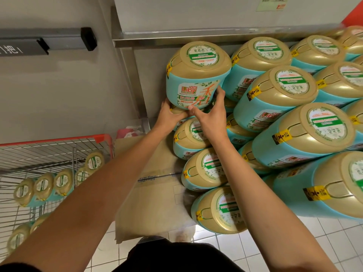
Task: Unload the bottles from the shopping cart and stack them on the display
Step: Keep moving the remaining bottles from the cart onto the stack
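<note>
A teal bottle with a gold lid (196, 75) sits at the top left of the stacked display (294, 118), resting on another bottle below it. My left hand (170, 112) grips its lower left edge. My right hand (211, 112) holds its lower right side, fingers spread up the label. Several more gold-lidded bottles (45, 185) stand in the red-rimmed wire shopping cart (59, 142) at the lower left.
A metal shelf edge (196, 37) runs just above the top bottles. Flattened cardboard (149, 183) leans between cart and display. A grey wall with a dark rail (49, 41) is at the left. White tiled floor (255, 242) lies below.
</note>
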`<move>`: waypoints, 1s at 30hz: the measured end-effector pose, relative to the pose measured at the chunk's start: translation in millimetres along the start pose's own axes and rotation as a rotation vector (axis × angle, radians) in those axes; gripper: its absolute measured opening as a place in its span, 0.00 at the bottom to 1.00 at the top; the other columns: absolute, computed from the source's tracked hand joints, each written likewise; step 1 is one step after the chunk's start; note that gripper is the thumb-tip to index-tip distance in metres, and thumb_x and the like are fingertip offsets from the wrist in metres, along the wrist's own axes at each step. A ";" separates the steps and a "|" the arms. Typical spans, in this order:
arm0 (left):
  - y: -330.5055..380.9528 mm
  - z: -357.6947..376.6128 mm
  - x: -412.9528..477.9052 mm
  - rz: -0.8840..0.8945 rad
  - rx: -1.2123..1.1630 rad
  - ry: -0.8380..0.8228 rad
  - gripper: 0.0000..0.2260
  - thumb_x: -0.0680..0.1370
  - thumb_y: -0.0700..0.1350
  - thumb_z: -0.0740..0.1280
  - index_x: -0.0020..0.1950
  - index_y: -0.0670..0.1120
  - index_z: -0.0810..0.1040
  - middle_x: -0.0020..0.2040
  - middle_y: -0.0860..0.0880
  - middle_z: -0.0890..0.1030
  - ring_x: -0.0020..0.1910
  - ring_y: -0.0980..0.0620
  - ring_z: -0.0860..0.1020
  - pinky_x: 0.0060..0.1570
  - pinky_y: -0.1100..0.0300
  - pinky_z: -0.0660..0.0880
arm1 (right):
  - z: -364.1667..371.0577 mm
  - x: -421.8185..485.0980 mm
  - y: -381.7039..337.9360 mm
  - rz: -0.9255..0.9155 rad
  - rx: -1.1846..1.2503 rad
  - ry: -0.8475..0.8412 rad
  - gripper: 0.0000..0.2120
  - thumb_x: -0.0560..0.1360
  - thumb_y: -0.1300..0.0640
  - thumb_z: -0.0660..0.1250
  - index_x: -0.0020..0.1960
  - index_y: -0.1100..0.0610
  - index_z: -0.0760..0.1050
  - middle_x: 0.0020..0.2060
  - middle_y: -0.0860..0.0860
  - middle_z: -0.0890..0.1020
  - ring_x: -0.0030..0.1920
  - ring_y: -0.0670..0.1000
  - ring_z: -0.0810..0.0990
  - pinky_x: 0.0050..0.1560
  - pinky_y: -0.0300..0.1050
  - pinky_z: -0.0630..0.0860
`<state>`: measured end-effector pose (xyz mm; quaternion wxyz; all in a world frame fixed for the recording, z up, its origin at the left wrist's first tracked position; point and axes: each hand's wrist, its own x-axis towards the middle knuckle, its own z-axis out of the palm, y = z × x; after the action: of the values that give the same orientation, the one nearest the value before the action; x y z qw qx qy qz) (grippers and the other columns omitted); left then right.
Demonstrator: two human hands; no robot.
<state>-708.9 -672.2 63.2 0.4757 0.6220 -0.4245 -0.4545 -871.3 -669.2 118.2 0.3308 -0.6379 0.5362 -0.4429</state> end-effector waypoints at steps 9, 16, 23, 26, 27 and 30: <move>-5.9 -7.2 -8.1 0.054 0.144 0.060 0.46 0.64 0.61 0.83 0.76 0.50 0.68 0.72 0.52 0.73 0.69 0.55 0.73 0.69 0.53 0.73 | -17.5 -25.1 5.5 0.064 -0.018 -0.064 0.41 0.77 0.56 0.77 0.82 0.53 0.58 0.79 0.48 0.69 0.78 0.43 0.66 0.79 0.46 0.67; -16.2 -37.6 -42.3 0.045 0.238 0.154 0.22 0.80 0.45 0.73 0.73 0.49 0.74 0.74 0.46 0.73 0.69 0.49 0.74 0.68 0.50 0.74 | -46.7 -78.8 -2.4 0.068 -0.110 -0.065 0.29 0.79 0.49 0.73 0.77 0.51 0.66 0.73 0.44 0.74 0.73 0.40 0.71 0.73 0.38 0.69; -14.1 -72.1 -120.5 0.083 0.095 0.109 0.08 0.82 0.44 0.69 0.55 0.57 0.81 0.55 0.54 0.84 0.54 0.54 0.81 0.53 0.57 0.75 | -63.1 -134.3 -32.5 0.064 -0.062 -0.054 0.19 0.83 0.50 0.70 0.71 0.50 0.72 0.67 0.44 0.79 0.70 0.40 0.76 0.70 0.42 0.74; -11.7 -78.9 -158.1 0.106 0.014 0.035 0.06 0.82 0.48 0.68 0.56 0.57 0.83 0.53 0.58 0.84 0.55 0.55 0.82 0.54 0.56 0.78 | -67.0 -159.9 -46.8 0.062 -0.005 -0.028 0.16 0.83 0.53 0.69 0.70 0.50 0.73 0.65 0.43 0.80 0.69 0.43 0.77 0.68 0.40 0.75; -9.8 -80.2 -170.9 0.109 -0.027 0.012 0.06 0.80 0.51 0.68 0.55 0.59 0.83 0.53 0.58 0.85 0.55 0.54 0.82 0.53 0.57 0.79 | -67.8 -168.6 -50.7 0.057 0.009 -0.020 0.15 0.84 0.54 0.69 0.69 0.50 0.74 0.65 0.44 0.81 0.68 0.44 0.78 0.68 0.39 0.75; -7.6 -84.3 -203.4 0.120 -0.097 -0.039 0.08 0.77 0.57 0.67 0.53 0.62 0.83 0.53 0.52 0.85 0.56 0.49 0.83 0.54 0.56 0.81 | -68.2 -194.2 -57.9 0.043 0.063 0.002 0.12 0.84 0.56 0.68 0.67 0.52 0.75 0.62 0.47 0.82 0.65 0.49 0.80 0.66 0.45 0.78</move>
<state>-672.5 -458.1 100.0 0.5234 0.5627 -0.4477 -0.4571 -917.7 -464.0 155.8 0.3594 -0.6151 0.5358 -0.4532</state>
